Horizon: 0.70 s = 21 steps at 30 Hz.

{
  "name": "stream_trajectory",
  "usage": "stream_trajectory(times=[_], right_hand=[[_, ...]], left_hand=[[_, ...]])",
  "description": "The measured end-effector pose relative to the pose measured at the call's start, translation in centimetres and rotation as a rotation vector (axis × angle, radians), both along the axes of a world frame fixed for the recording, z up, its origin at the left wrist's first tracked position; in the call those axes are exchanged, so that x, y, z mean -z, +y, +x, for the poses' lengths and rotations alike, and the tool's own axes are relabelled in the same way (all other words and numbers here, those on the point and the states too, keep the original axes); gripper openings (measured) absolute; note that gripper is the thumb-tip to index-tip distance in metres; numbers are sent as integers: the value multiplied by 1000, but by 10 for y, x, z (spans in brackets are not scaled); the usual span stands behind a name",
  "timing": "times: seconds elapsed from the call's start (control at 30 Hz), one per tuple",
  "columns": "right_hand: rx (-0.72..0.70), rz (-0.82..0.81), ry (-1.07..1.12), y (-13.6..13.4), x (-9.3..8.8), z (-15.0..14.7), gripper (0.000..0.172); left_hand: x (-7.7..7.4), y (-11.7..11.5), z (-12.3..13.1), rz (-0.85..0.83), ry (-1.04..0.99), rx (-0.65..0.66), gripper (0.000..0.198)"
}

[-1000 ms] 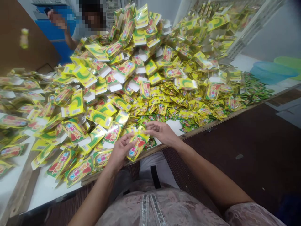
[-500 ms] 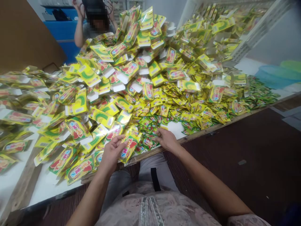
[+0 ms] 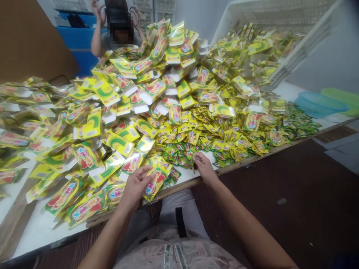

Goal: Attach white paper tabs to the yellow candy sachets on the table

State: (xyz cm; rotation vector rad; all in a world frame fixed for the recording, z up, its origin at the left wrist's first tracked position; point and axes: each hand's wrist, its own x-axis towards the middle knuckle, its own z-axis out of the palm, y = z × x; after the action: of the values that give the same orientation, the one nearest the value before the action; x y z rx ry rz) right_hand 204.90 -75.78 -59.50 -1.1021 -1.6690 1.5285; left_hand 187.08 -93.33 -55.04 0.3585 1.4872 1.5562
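My left hand (image 3: 137, 185) is closed on a yellow box (image 3: 157, 178) with a red heart-like shape and bright lettering, held near the table's front edge. To its right, my right hand (image 3: 204, 168) pinches a small green packet (image 3: 190, 157) between thumb and fingers, just above the table. Small green packets (image 3: 174, 151) lie in front of both hands, with small yellow packets (image 3: 193, 136) behind them. A large heap of yellow boxes (image 3: 106, 91), several with open white flaps, rises behind and to the left.
A white crate (image 3: 303, 48) lies tipped at the back right, with packets spilling out. Blue (image 3: 318, 104) and green (image 3: 343, 101) basins stand at the right. Across the heap is a person (image 3: 98, 37) with raised hands. A wooden edge (image 3: 238, 164) borders the table.
My right hand has drawn slightly right, now with a green packet in its fingers. The left hand still holds the yellow box. The view has shifted a little.
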Motion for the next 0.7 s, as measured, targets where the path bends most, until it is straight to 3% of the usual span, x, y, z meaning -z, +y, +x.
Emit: stream_trajectory(times=[0.1,0.17,0.3,0.37,0.57,0.7], right_hand=[[105,-54,51,7,-3,6,40],[132,73,-18,13,-5,10,36],[98,457,-291,24,-7,14,14],[87,524,-363,29,-7,15,10],[193,421,-352,51,-2,19,21],[161,330,-361,57,4,13,32]], left_hand=[[-1,5,5,-12,12,34,58],[-1,8,8,-7,4,60,59],[-2,9,11,-2,-19,73,62],[-2,8,11,-5,-13,65,63],[-1,6,9,-15,-6,55,64],[0,8,13,-13,-7,79,66]])
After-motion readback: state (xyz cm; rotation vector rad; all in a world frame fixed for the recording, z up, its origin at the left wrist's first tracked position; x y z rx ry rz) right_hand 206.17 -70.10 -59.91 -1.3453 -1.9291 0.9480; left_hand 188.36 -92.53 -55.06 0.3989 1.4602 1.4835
